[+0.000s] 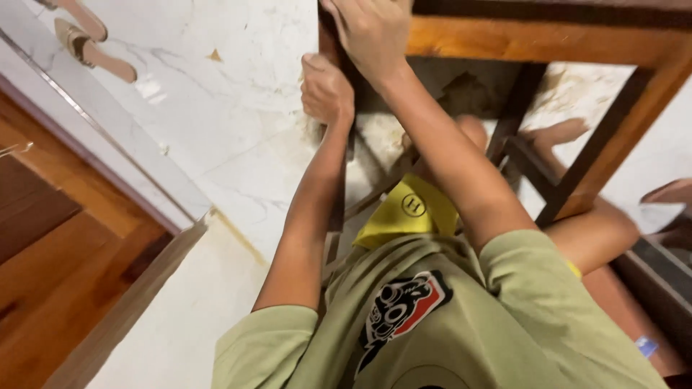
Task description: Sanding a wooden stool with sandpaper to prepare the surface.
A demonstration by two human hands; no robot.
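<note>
Small blue label (646, 346) bottom right, by thigh.

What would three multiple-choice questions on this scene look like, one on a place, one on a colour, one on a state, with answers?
1. Where is the right hand?
A. on the wooden frame's corner
B. on the sandals
C. on the floor

2. What colour is the T-shirt?
A. red
B. light green
C. white

3. How is the left hand?
A. open flat on the floor
B. closed as a fist at the frame's leg
C. holding a sandal

Answers: 1 A, it rests on the frame's top corner. 2 B, the sleeves and chest are light green. 3 B, its fingers are curled beside the leg.
</note>
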